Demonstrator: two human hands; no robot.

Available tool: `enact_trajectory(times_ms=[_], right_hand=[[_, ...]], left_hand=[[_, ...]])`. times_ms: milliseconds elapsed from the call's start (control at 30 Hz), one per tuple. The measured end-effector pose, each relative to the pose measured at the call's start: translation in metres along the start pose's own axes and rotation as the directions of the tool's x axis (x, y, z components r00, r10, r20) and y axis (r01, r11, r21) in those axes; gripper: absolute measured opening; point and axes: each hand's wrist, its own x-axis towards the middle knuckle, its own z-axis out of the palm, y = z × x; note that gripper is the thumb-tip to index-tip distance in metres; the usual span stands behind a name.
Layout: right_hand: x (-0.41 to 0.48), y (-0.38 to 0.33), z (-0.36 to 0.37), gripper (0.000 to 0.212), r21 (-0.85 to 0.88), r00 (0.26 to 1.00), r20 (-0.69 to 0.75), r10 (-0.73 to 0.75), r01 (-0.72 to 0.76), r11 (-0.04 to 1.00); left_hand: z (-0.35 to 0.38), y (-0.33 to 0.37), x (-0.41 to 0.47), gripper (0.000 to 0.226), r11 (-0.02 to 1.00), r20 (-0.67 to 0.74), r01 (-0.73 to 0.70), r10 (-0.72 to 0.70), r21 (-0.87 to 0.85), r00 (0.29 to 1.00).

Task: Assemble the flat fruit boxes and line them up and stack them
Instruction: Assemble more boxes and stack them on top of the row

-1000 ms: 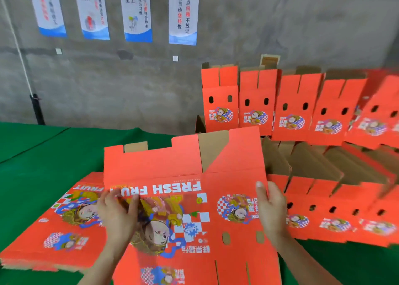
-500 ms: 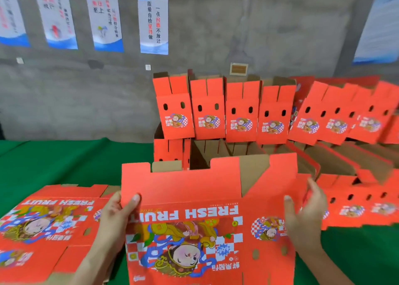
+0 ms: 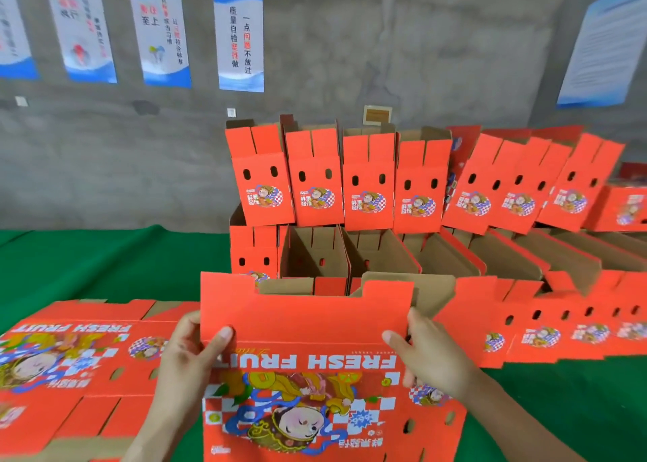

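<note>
Over the green table, we hold a flat fruit box raised: our left hand grips its left edge, our right hand its right edge, before the assembled boxes; a flat stack lies left.

In our left hand we hold a box blank of corrugated cardboard, matt red outside, bare brown inside. Beyond the hand we see green cloth and a rough concrete wall.

green cloth over table | grey wall | blue-white posters hung on it
</note>
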Motion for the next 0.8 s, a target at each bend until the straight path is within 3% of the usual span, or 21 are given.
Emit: enact_trajectory(times_ms=[67, 133, 333, 467, 533, 600, 700, 800], right_hand=[[-0.002, 0.0, 0.002, 0.029, 0.05, 0.998, 0.066, 0.0, -0.003, 0.999], [-0.002, 0.001, 0.003, 0.03, 0.117, 1.0, 0.017, -0.026, 0.023, 0.993], [0.003, 0.005, -0.008, 0.028, 0.166, 0.996, -0.086, 0.014, 0.001, 0.986], [0.002, 0.013, -0.02, 0.037, 0.184, 0.998, -0.045, 0.034, -0.025, 0.983], [0.0, 0.018, -0.023, 0.029, 0.263, 0.998, -0.013, 0.058, -0.052, 0.963], [-0.003, 0.021, -0.024, 0.022, 0.32, 0.998, -0.01, 0.055, -0.049, 0.946], [-0.007, 0.026, -0.025, 0.032, 0.328, 0.998, -0.053, 0.038, -0.018, 0.945], [-0.014, 0.029, -0.029, 0.04, 0.352, 0.992, -0.117, 0.042, 0.002, 0.936]], left_hand=[[-0.002, 0.002, 0.001, 0.017, 0.998, 0.041, 0.054, -0.053, -0.033, 0.998], [-0.003, 0.006, 0.002, 0.013, 0.991, 0.097, 0.114, -0.107, -0.069, 0.989], [0.003, 0.019, 0.01, 0.034, 0.977, 0.297, 0.194, -0.16, -0.089, 0.941], [0.014, 0.018, 0.013, 0.033, 0.974, 0.32, 0.205, -0.165, -0.094, 0.933], [0.015, 0.018, 0.018, 0.025, 0.974, 0.317, 0.217, -0.187, -0.06, 0.93], [0.014, 0.022, 0.025, 0.035, 0.967, 0.352, 0.253, -0.246, 0.028, 0.903], [0.009, 0.035, 0.037, 0.087, 0.908, 0.429, 0.295, -0.404, 0.298, 0.808], [0.011, 0.053, 0.044, 0.093, 0.842, 0.385, 0.18, -0.41, 0.509, 0.827]])
